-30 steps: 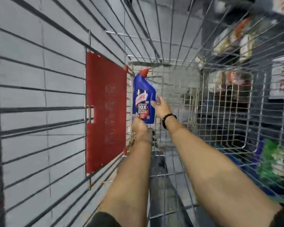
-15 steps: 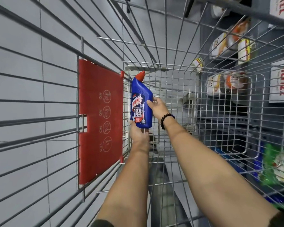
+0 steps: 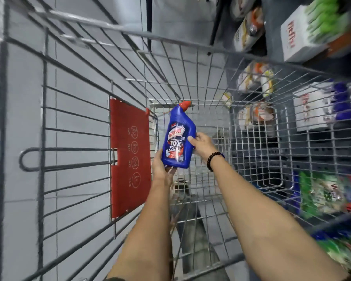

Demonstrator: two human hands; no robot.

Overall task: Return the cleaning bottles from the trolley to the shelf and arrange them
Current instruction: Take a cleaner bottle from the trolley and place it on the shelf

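Blue plastic bottle (image 3: 178, 138), red angled cap, was held upright inside the wire trolley (image 3: 251, 142), near its far end and just beside the red panel (image 3: 130, 159) on the trolley's left wall. The bottle was clear of the basket floor, carried entirely by the two hands.

Left hand (image 3: 160, 169) was closed around the bottle's base from below and the left, palm cupping the bottom corner. Right hand (image 3: 201, 144) was closed on the bottle's right side about halfway up, thumb across the label. A beaded bracelet (image 3: 214, 160) sat on the right wrist.

Shelf (image 3: 276, 47) stood to the right of the trolley, already stocked with boxes and packets; blurred, so contents could not be read. No free slot for the bottle was visible from this view.

Judged step: lifting the bottle out of the trolley, with the transfer to the shelf not yet made.

Risks, as judgement:
- The cap or neck could catch on the trolley's upper wires if the bottle is swung right before it is raised clear.
- Smooth plastic could slip at the handover to one hand, since the left hand only supports the base.
- Crowded shelf: pushing in without a gap could topple neighbouring stock.
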